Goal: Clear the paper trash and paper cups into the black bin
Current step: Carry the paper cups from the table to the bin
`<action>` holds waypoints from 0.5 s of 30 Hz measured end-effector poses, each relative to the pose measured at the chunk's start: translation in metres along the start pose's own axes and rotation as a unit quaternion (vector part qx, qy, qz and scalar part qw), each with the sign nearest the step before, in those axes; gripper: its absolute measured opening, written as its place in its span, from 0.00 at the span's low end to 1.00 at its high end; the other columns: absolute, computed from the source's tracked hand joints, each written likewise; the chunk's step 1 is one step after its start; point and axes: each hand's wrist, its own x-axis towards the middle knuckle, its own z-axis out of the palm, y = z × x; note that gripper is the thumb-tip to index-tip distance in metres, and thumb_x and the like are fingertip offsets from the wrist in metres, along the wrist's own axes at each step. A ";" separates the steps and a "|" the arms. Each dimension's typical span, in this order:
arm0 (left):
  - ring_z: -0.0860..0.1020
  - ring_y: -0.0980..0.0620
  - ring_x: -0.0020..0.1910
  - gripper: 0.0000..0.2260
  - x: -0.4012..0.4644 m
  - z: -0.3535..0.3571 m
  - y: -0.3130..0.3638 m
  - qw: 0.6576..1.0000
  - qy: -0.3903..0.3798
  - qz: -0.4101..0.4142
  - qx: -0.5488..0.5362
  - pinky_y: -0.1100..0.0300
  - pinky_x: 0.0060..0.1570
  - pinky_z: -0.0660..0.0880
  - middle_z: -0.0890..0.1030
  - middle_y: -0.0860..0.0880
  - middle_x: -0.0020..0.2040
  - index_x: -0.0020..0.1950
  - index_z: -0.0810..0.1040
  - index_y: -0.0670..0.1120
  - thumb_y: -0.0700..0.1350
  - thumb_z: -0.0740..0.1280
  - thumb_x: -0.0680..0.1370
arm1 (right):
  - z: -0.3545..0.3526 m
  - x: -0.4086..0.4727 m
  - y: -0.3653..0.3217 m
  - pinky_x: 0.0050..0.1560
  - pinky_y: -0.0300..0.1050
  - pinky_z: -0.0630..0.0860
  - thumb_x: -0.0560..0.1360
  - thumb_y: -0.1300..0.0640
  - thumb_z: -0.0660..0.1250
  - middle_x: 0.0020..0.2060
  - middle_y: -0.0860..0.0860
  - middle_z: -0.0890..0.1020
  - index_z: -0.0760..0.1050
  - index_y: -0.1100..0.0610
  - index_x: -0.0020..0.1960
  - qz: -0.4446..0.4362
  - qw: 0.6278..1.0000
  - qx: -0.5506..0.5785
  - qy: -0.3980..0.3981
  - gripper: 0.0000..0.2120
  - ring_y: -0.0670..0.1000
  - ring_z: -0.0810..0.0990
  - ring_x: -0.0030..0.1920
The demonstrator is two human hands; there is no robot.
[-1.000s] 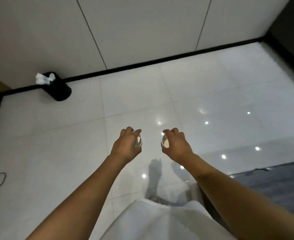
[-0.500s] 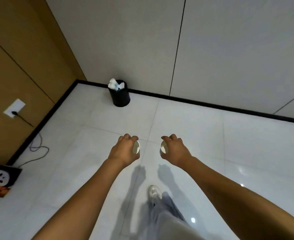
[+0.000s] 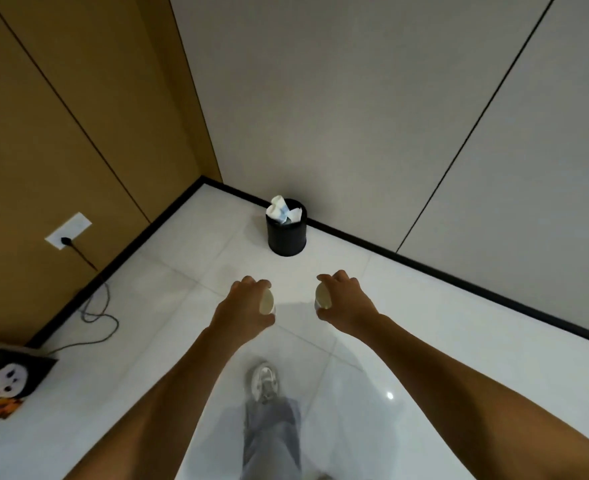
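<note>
The black bin (image 3: 287,237) stands on the white floor near the room's corner, against the grey wall. Crumpled white paper (image 3: 281,210) sticks out of its top. My left hand (image 3: 243,306) grips a white paper cup (image 3: 267,303), tipped so its rim faces right. My right hand (image 3: 346,304) grips a second white paper cup (image 3: 322,296), its rim facing left. Both hands are held out at the same height, short of the bin and a little apart, with the bin between and beyond them.
A brown panelled wall on the left carries a wall socket (image 3: 68,231) with a black cable (image 3: 97,311) trailing over the floor. A dark bag with a ghost face (image 3: 10,377) lies at the lower left. My shoe (image 3: 264,377) and grey trouser leg show below.
The view has swung left and moved closer to the corner; the bin now sits near the middle and looks larger. Both hands keep their cups in the same pose.
</note>
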 end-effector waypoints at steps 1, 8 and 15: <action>0.68 0.49 0.63 0.26 0.022 -0.010 -0.011 1.000 -0.003 -0.005 -0.001 0.54 0.56 0.75 0.70 0.48 0.65 0.69 0.67 0.50 0.51 0.71 0.73 | -0.004 0.026 -0.008 0.55 0.51 0.76 0.71 0.53 0.69 0.65 0.53 0.66 0.61 0.51 0.73 0.002 1.000 0.001 0.002 0.33 0.57 0.66 0.64; 0.67 0.47 0.65 0.28 0.158 -0.084 -0.066 1.000 -0.016 -0.004 0.003 0.54 0.58 0.75 0.68 0.47 0.67 0.71 0.66 0.49 0.51 0.70 0.74 | -0.029 0.163 -0.060 0.51 0.48 0.76 0.70 0.53 0.70 0.63 0.52 0.68 0.62 0.50 0.73 0.025 0.999 0.032 0.015 0.33 0.57 0.67 0.63; 0.68 0.47 0.65 0.28 0.280 -0.136 -0.101 1.000 -0.023 -0.001 -0.009 0.53 0.59 0.75 0.68 0.46 0.67 0.71 0.65 0.48 0.51 0.71 0.74 | -0.064 0.284 -0.085 0.56 0.51 0.75 0.70 0.53 0.70 0.63 0.54 0.68 0.63 0.51 0.71 0.051 0.999 0.014 0.012 0.32 0.58 0.68 0.62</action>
